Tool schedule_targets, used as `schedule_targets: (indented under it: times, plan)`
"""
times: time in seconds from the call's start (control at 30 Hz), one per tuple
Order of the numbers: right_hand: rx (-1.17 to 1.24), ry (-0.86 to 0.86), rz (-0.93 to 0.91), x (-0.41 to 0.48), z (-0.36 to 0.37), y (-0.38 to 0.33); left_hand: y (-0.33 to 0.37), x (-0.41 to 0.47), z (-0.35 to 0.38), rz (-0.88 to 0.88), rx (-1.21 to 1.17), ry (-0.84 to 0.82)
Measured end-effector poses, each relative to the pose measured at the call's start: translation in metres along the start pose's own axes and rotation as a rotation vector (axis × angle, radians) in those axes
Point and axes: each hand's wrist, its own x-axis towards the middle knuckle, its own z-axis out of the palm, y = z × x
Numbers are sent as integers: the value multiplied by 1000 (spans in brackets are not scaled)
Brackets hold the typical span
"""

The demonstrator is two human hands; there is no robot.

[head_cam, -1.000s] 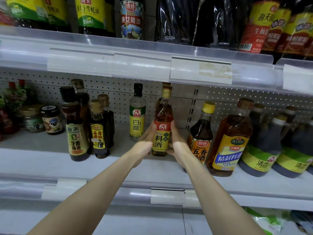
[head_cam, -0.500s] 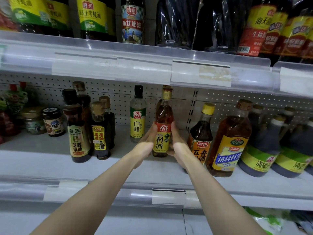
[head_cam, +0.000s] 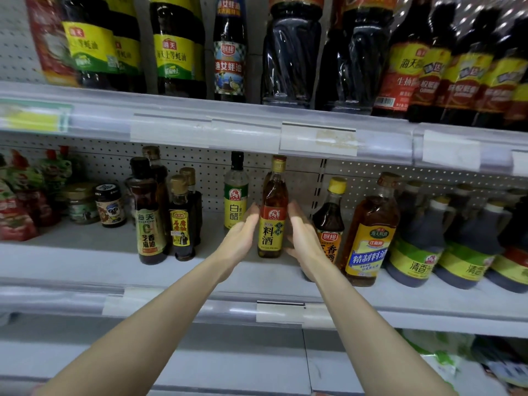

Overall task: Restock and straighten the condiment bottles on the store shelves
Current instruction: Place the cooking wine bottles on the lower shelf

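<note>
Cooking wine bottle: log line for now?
cooking wine bottle: upright on shelf | left hand: open, flanking | right hand: open, flanking

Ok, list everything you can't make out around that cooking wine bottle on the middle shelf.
Head view only:
- Yellow-capped bottle: label partly hidden by the right hand.
- Whether the left hand and right hand touch the cooking wine bottle: unclear from this angle.
- Price tags: print too faint to read.
- Red packets, left edge: blurred, cut off.

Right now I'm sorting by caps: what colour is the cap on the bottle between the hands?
Golden yellow cap, clearest in the head view.
</note>
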Motion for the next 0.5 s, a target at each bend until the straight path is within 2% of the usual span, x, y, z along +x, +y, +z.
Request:
schedule_targets:
  times: [0.2,0.5]
  plan:
    - [-33,-70,-126,-68,-18,-28,26,-71,-13,175,-39,53]
    - [-58,-184,-277,-187,-33,-101,93,-195,-33,281,-103,108]
